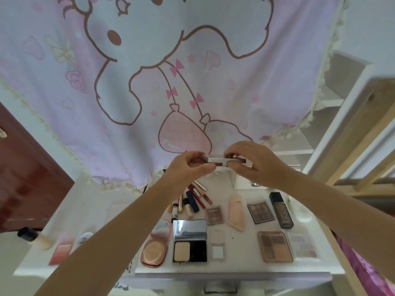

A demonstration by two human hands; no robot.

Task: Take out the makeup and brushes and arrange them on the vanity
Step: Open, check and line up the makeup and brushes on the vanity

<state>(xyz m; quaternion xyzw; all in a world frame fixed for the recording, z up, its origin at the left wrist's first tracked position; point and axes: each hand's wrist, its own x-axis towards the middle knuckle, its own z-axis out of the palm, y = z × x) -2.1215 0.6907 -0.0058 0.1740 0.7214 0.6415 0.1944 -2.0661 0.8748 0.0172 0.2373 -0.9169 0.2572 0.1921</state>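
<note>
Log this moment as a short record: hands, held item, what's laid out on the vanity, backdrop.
left hand: left hand pinches one end of the slim palette
right hand: right hand grips the other end
held item: slim palette, raised above the vanity, roughly level
front row: pink compact, open; black compact, open, mirror up; brown eyeshadow palette
back row: cluster of tubes and pencils; dark bottle, lying down
backdrop: cartoon cloth hanging behind

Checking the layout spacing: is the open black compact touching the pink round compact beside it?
Cannot tell. In the head view the black compact and pink compact sit edge to edge; no gap or contact shows plainly.
</note>
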